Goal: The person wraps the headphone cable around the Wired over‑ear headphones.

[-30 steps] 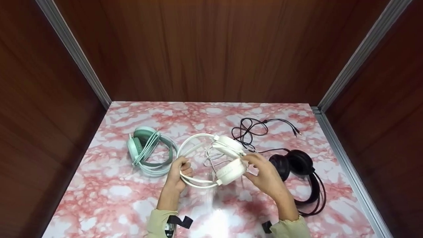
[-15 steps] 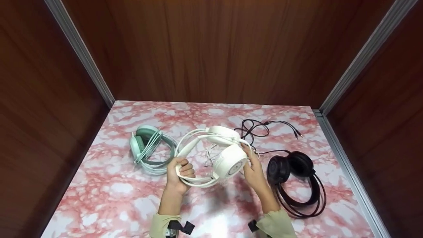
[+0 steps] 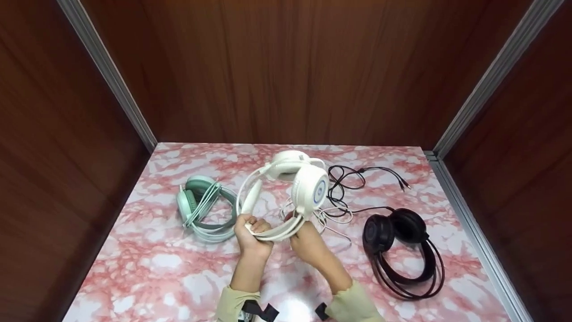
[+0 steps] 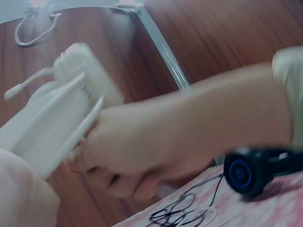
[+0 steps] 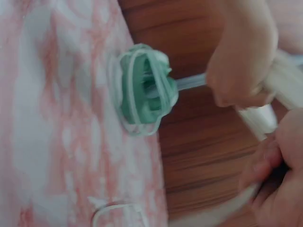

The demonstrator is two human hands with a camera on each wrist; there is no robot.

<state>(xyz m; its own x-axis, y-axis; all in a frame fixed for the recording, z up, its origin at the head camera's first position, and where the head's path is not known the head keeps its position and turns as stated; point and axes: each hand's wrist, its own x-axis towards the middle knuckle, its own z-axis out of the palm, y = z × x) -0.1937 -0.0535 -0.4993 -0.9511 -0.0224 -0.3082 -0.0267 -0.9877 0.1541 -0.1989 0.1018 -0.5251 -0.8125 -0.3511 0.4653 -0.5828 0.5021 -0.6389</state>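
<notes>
White over-ear headphones (image 3: pixel 308 190) are held up above the table, ear cups away from me. My left hand (image 3: pixel 254 235) grips the headband at its near end, fingers curled round it. My right hand (image 3: pixel 309 245) is just right of the headband, its fingertips partly hidden behind it. In the right wrist view the curled fingers of that hand (image 5: pixel 277 175) hold a blurred white cable (image 5: pixel 213 213). Loose loops of white cable (image 3: pixel 336 215) show beyond the right hand. In the left wrist view the headband (image 4: pixel 52 127) runs up from the left hand (image 4: pixel 23 194).
Mint green headphones (image 3: pixel 185 203) with their cable wrapped round lie on the left. Black headphones (image 3: pixel 379 232) rest on the right, their black cable (image 3: pixel 346 179) coiled behind. Brown wood panels (image 3: pixel 286 71) enclose the pink marbled table (image 3: pixel 152 264) at the back and sides.
The white headphones have tilted up and moved away from me, gripped by my left hand. My right hand has left the ear cups and come leftward and nearer, under the headphones.
</notes>
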